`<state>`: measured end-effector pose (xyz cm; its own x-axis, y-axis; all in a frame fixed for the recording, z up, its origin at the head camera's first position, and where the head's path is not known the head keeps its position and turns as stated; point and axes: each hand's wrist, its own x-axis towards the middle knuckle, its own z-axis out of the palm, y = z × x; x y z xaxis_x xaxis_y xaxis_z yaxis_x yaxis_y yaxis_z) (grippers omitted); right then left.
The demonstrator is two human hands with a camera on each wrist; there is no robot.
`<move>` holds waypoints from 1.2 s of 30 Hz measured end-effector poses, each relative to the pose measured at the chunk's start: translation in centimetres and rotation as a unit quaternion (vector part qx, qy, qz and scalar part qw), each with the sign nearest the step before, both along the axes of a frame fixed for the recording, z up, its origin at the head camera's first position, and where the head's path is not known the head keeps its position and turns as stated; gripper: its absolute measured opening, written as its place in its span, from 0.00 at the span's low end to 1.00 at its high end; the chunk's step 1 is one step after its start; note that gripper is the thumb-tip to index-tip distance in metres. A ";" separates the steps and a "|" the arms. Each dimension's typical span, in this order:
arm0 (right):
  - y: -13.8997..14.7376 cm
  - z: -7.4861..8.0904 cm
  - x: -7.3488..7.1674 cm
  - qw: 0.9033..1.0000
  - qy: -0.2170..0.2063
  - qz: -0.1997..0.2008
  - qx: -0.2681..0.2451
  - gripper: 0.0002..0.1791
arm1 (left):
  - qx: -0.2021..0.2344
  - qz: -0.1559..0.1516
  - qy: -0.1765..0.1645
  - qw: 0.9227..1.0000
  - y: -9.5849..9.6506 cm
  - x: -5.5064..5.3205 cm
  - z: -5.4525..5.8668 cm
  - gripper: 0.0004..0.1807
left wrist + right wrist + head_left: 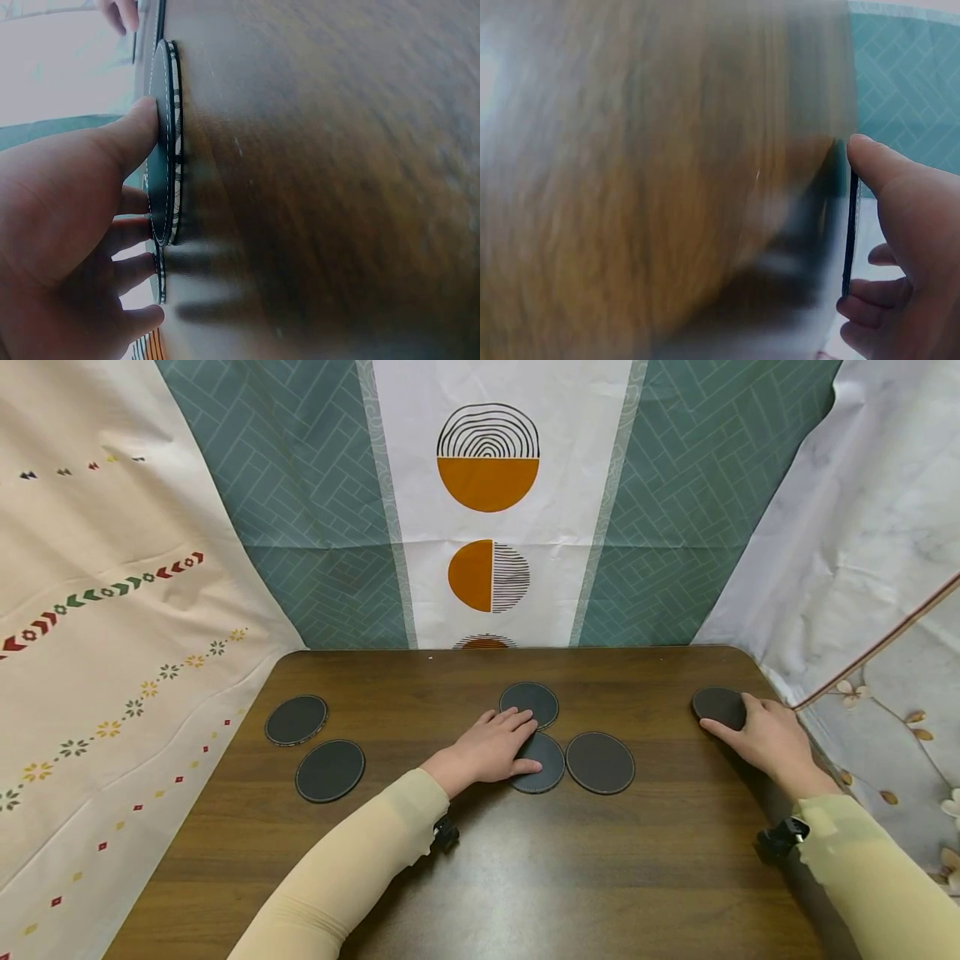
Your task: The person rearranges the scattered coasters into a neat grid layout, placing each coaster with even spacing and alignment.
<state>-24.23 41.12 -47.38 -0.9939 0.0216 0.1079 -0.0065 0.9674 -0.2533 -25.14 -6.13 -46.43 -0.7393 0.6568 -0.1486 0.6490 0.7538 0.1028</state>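
Observation:
On the table, my left hand (489, 749) rests its thumb on the top of a round dark coaster (547, 763), while its fingers reach toward a second coaster (529, 700) just behind. In the left wrist view the thumb touches the stitched face of the coaster (163, 172), whose rim is patterned; the fingers look fairly straight. My right hand (774, 743) holds another dark coaster (718, 707) near the table's right edge, thumb at the near side. Seen edge-on in the right wrist view, that coaster (850, 232) sits between thumb and fingers.
A third coaster (600, 763) lies just right of the middle pair. Two more, a farther coaster (296, 720) and a nearer coaster (330, 771), lie at the left of the brown wooden table (525, 877). Patterned cloths (315, 527) hang behind and beside it.

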 end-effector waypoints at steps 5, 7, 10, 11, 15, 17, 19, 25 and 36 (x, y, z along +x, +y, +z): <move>-1.4 0.2 -0.3 1.000 -0.005 0.010 -0.003 0.60 | 0.001 -0.001 -0.003 1.000 0.0 0.0 0.0 0.46; -1.9 0.2 -0.5 1.000 -0.007 0.015 -0.005 0.60 | -0.001 -0.002 -0.001 1.000 0.0 -0.1 0.0 0.46; -2.8 0.3 -0.8 1.000 -0.012 0.023 -0.008 0.60 | -0.001 -0.002 0.001 1.000 0.1 -0.1 -0.1 0.46; -3.1 0.3 -0.9 1.000 -0.014 0.025 -0.009 0.60 | -0.001 -0.002 0.001 1.000 0.1 -0.1 -0.1 0.46; -4.2 0.4 -1.1 0.999 -0.021 0.033 -0.009 0.61 | -0.002 -0.003 0.003 1.000 0.1 -0.1 -0.1 0.46; -4.8 0.5 -1.2 0.999 -0.022 0.037 -0.014 0.61 | -0.002 -0.003 0.003 1.000 0.1 -0.1 -0.1 0.46; -5.4 0.6 -1.3 0.999 -0.023 0.042 -0.016 0.61 | -0.001 -0.003 0.002 1.000 0.1 -0.1 -0.1 0.46; -7.2 0.7 -1.7 0.997 -0.028 0.063 -0.017 0.61 | 0.000 0.000 0.002 1.000 0.1 -0.1 -0.1 0.45; -10.6 1.0 -2.2 0.994 -0.023 0.102 -0.010 0.57 | 0.003 -0.001 0.005 1.000 0.1 -0.1 -0.3 0.45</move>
<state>-26.45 30.55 -46.38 -0.9817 -0.1795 0.0638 -0.1902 0.9416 -0.2778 -25.27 -6.03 -46.73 -0.7388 0.6600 -0.1365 0.6523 0.7512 0.1013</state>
